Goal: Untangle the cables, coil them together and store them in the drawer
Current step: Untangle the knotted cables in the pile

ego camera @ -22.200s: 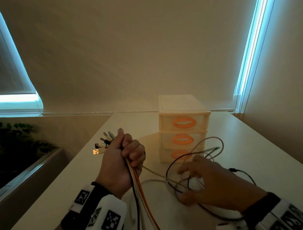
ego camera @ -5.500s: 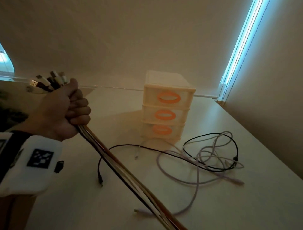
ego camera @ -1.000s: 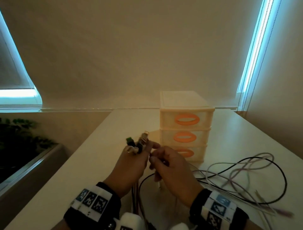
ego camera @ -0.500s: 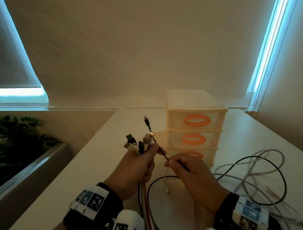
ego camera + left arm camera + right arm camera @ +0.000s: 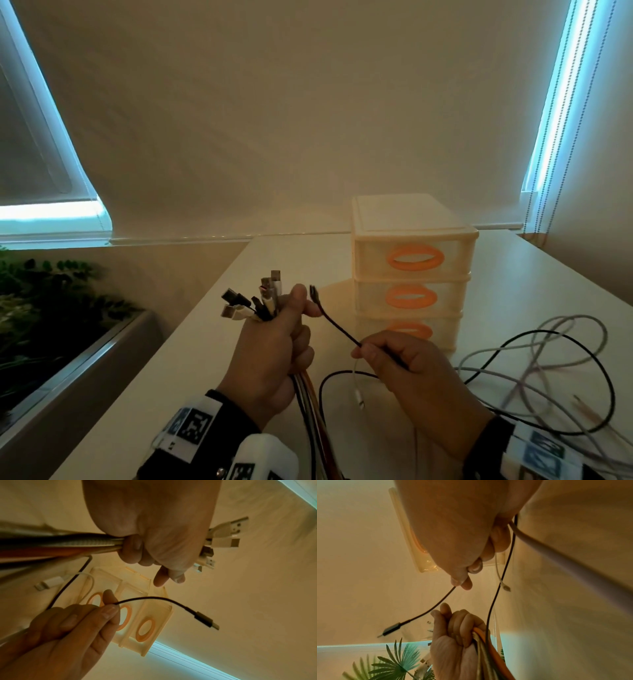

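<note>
A: Left hand (image 5: 270,346) — state of grip?

B: Fist wrapped round the cable bundle (image 5: 310,401). Plug ends (image 5: 253,299) fan out above the thumb; the cords, one orange, hang below the fist. Index finger and thumb stand slightly raised from the bundle, not touching the black cable (image 5: 337,325).

A: Right hand (image 5: 418,380)?

B: Thumb and index fingertip pinch the black cable a little behind its plug (image 5: 313,292). The free end arcs up toward the left thumb, plug just beside it, apart. A thin white cable (image 5: 51,582) also leaves this hand, its small connector dangling.

A: Rest of the cables, and the drawers?

B: Loose cables (image 5: 534,373) — black and pale loops — lie on the table (image 5: 548,294) right of the hands. The drawer unit (image 5: 411,263) stands just behind the hands, all three orange-handled drawers closed.

A: Edges, room?

B: Table's left edge runs close beside the left wrist; a planter (image 5: 51,308) sits below it. Bare tabletop shows right of the unit.
</note>
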